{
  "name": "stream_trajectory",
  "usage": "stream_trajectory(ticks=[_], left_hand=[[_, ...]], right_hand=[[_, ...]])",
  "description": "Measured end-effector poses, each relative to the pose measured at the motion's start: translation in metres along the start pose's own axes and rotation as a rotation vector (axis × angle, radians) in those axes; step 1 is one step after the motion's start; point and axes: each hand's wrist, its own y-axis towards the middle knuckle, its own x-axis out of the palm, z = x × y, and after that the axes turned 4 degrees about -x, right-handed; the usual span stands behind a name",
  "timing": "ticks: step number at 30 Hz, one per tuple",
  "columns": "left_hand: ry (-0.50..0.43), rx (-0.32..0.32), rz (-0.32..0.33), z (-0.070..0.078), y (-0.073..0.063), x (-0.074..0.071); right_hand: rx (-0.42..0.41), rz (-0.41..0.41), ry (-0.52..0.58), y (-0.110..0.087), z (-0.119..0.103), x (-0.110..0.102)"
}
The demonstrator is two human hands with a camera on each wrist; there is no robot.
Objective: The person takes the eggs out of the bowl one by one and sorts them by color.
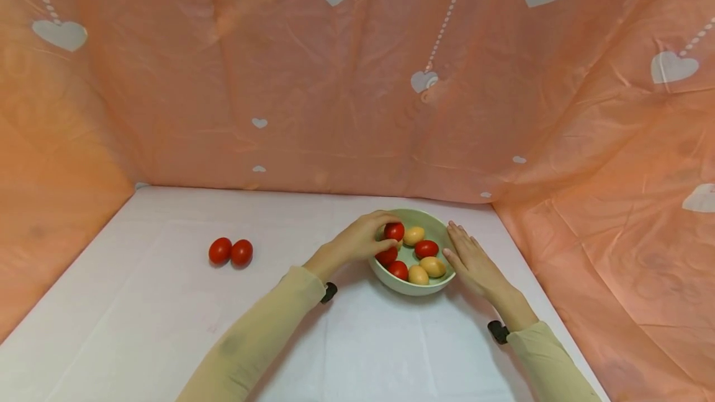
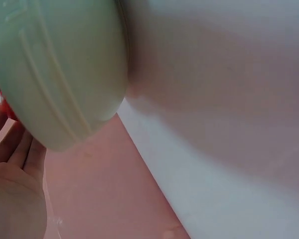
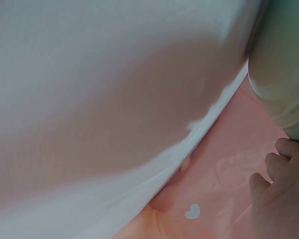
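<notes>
A pale green bowl [image 1: 412,289] stands right of the table's middle, holding several red and tan toy-like eggs. Over its left side, my left hand [image 1: 360,237] pinches a red egg [image 1: 394,231] between thumb and fingers. Part of that red egg [image 2: 9,110] shows beyond the bowl wall [image 2: 65,74] in the left wrist view. Inside lie another red egg [image 1: 426,249] and a tan egg [image 1: 432,267]. My right hand [image 1: 475,265] rests against the bowl's right side with its fingers fairly straight; the right wrist view has its knuckles [image 3: 279,169] beside the bowl [image 3: 284,74].
Two more red eggs lie side by side on the left of the white-covered table [image 1: 167,327]: one egg [image 1: 220,251] and its neighbour [image 1: 242,253]. An orange-pink curtain [image 1: 335,110] with pale hearts encloses the back and sides, close behind the bowl.
</notes>
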Motion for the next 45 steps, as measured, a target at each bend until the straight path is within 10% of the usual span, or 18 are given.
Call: stream_trajectory(ticks=[31,45], left_hand=[[-0.021,0.039,0.261,-0.037,-0.071,-0.039],[0.022,-0.129,0.241,-0.059,-0.113,-0.065]], right_hand=[[0.012,-0.022,-0.002,0.0,0.002,0.001],[0.006,-0.013,0.005,0.0,0.0,0.001]])
